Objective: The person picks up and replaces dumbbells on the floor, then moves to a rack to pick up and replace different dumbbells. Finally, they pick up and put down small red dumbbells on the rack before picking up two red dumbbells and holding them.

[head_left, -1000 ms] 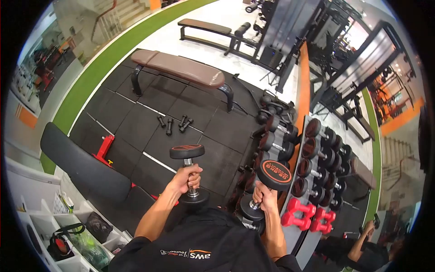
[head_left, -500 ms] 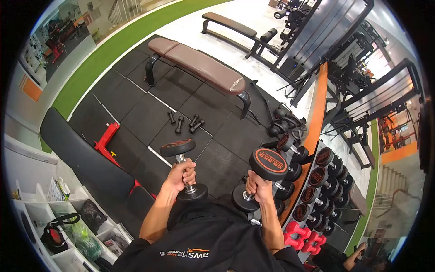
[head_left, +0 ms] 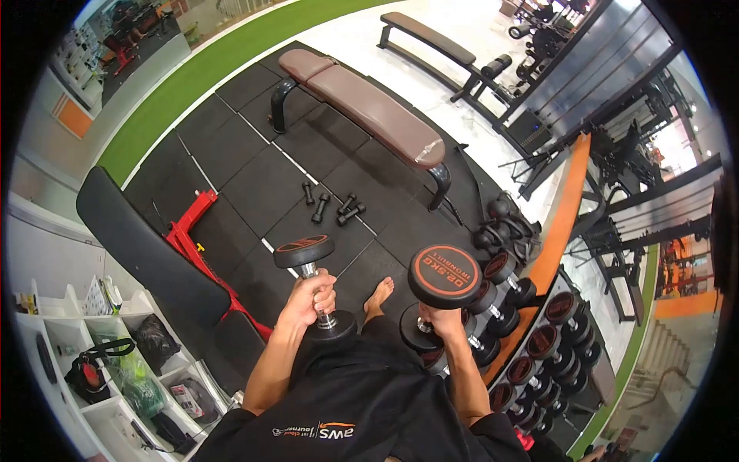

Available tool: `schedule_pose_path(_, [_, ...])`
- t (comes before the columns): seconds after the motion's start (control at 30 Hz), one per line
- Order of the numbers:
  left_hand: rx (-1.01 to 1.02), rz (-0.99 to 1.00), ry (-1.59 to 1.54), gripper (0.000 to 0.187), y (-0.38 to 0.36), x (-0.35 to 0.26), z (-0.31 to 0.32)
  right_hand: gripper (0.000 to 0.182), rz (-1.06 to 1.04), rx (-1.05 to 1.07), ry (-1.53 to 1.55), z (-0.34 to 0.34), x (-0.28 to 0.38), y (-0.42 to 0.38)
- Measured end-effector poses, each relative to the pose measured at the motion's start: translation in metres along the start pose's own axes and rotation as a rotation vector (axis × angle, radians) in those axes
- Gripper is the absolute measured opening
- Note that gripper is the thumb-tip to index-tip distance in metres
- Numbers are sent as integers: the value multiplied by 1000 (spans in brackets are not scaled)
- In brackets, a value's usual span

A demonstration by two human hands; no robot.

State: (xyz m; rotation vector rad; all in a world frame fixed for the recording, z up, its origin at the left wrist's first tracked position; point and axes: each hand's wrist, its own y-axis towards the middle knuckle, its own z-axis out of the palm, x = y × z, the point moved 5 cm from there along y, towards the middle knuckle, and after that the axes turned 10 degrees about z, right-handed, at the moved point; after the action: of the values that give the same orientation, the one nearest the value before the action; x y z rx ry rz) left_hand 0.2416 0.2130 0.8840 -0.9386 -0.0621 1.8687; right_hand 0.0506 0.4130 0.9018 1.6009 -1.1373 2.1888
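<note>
My left hand (head_left: pixel 312 299) is wrapped round the chrome handle of a dumbbell (head_left: pixel 304 251), held upright before my body with one black, orange-marked head above the fist and the other below. In my right hand (head_left: pixel 442 320) is a second dumbbell (head_left: pixel 445 276), its upper head reading 02.5KG IRONBULL in orange. That head hides most of my right fingers, and its lower head shows beside the wrist. Both dumbbells are off the floor and apart from each other. My bare foot (head_left: pixel 379 295) shows on the black mat between them.
A dumbbell rack (head_left: pixel 531 308) stands close on my right. Ahead is a brown flat bench (head_left: pixel 377 112), with several small black dumbbells (head_left: pixel 320 208) on the floor before it. At left are a black bench pad (head_left: pixel 146 246) on a red frame and white cubbies (head_left: pixel 81 412).
My view has turned right, and a bare foot has come into sight. The right dumbbell's top head has tipped more towards me. Both hands keep their hold.
</note>
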Motion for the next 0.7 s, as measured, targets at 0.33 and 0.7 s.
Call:
schedule_pose_path(0.33, [-262, 104, 50, 32, 54, 2, 31, 31, -400, 209, -860, -16, 78, 91])
schedule_pose_path(0.7, [-448, 150, -65, 31, 83, 13, 1, 27, -471, 530, -1465, 20, 48, 177])
